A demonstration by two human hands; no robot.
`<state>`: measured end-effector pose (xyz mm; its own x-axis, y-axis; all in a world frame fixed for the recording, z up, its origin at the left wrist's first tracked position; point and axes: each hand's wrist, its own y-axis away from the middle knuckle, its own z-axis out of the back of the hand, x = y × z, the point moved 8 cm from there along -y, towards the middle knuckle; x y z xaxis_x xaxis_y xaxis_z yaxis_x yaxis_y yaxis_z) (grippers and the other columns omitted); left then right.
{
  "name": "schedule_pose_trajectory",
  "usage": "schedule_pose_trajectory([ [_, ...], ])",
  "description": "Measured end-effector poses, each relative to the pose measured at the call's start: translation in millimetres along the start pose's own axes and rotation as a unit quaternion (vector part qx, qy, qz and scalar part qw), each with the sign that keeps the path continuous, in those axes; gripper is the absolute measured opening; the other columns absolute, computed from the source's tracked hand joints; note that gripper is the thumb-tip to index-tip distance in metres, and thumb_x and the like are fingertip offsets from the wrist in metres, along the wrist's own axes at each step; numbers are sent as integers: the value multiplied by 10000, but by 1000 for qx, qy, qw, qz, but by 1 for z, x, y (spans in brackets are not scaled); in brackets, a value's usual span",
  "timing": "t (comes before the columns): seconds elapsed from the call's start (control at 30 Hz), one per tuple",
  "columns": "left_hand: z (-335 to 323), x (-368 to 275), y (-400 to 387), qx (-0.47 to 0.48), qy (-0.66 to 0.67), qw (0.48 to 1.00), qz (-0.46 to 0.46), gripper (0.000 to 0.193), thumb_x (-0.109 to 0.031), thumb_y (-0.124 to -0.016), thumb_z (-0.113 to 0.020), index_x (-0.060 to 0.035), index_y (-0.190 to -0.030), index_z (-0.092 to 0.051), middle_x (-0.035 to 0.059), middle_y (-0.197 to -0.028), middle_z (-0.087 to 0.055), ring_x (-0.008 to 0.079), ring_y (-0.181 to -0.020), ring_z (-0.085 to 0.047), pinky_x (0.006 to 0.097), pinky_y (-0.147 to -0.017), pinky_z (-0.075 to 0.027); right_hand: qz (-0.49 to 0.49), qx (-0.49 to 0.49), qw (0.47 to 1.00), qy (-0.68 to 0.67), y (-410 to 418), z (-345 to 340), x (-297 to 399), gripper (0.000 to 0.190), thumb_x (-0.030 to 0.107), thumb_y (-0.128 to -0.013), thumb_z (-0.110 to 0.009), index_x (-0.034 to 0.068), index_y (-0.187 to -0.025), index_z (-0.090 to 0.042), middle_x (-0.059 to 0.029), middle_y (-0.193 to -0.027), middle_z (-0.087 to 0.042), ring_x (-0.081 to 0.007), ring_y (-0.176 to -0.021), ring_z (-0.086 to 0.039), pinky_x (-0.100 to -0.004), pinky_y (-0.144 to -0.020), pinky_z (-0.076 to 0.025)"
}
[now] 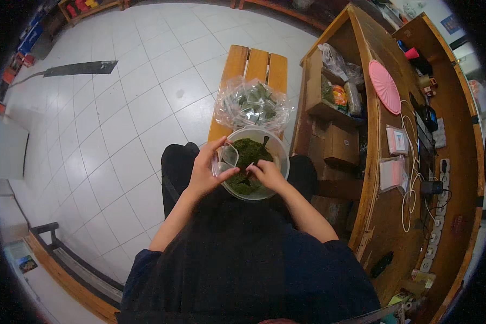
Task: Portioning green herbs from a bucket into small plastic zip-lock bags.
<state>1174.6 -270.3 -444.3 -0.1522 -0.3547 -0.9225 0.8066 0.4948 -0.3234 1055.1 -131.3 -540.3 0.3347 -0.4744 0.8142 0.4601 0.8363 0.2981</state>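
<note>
My left hand holds a small clear plastic bag, its mouth spread between thumb and fingers over the left rim of a round translucent plastic tub. Inside the tub lies a heap of loose, dark green shredded plant material. My right hand reaches over the tub's right rim, its fingers curled down at the green heap. Whether the fingertips pinch anything is too small to tell. A dark, flat handle-like piece leans at the far inner wall. The tub sits between my knees.
Just beyond the tub, a slatted wooden bench carries a large clear bag of filled green packets. A wooden desk stands at right with a pink lid, packs of small bags and a white cable. Left is tiled floor.
</note>
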Motion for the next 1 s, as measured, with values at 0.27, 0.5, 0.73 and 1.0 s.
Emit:
schedule_pose_trajectory([
  [0.27, -23, -2, -2, 61, -34, 997, 22, 722, -90, -616, -794, -71, -1252, -455, 89, -1189, -541, 251, -1124, -502, 346, -946, -399, -140, -6, 898, -417, 19, 35, -19, 272, 235, -955, -470, -25, -982, -547, -112, -859, -617, -186, -734, -619, -291, -670, -515],
  [0.5, -44, -12, -2, 120, -133, 983, -28, 663, -84, -615, -770, -77, -1214, -487, 95, -1122, -554, 294, -1059, -514, 371, -897, -424, 28, -213, 863, -458, 44, 90, 34, 206, 183, -942, -490, -10, -976, -555, -105, -861, -615, -183, -724, -608, -294, -663, -506],
  [0.73, -47, -2, 0, 100, -125, 987, 21, 642, -118, -611, -783, -67, -1187, -504, 108, -1106, -562, 296, -1063, -518, 373, -911, -418, 381, -280, 878, 76, 89, 97, 139, 123, 13, -794, -605, 10, -917, -607, -122, -864, -621, -304, -811, -609, -365, -711, -492],
  [1.0, -30, 3, 3, 41, -133, 990, 12, 667, -98, -625, -792, -33, -1204, -466, 123, -1098, -555, 252, -1042, -548, 338, -885, -436, 143, 19, 979, 143, 24, -18, 24, 168, 159, -816, -597, -9, -823, -590, -191, -827, -588, -377, -769, -565, -435, -691, -450],
])
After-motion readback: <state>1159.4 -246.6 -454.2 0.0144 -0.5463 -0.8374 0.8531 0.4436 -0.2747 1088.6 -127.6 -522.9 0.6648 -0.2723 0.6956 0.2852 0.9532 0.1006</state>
